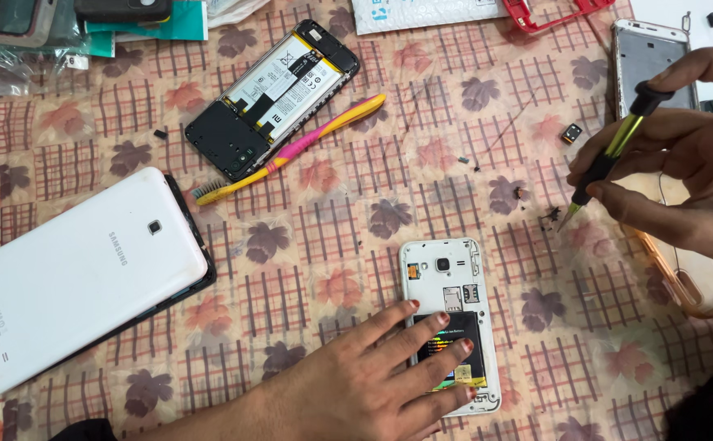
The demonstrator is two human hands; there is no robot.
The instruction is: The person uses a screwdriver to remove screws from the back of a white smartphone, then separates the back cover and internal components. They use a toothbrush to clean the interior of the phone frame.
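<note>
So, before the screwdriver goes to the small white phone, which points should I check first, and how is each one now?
1. Left hand steadies the small white phone: ok, fingers lie flat on its battery.
2. Right hand grips the screwdriver: ok, tip points down, above the cloth.
3. Phone back cover off: ok, camera and card slots exposed.
4. Tip matches the screws: cannot tell.
5. Loose small parts near the tip are secured: not ok, scattered on the tablecloth.
6. Toothbrush within reach: ok, beside the opened black phone.
</note>
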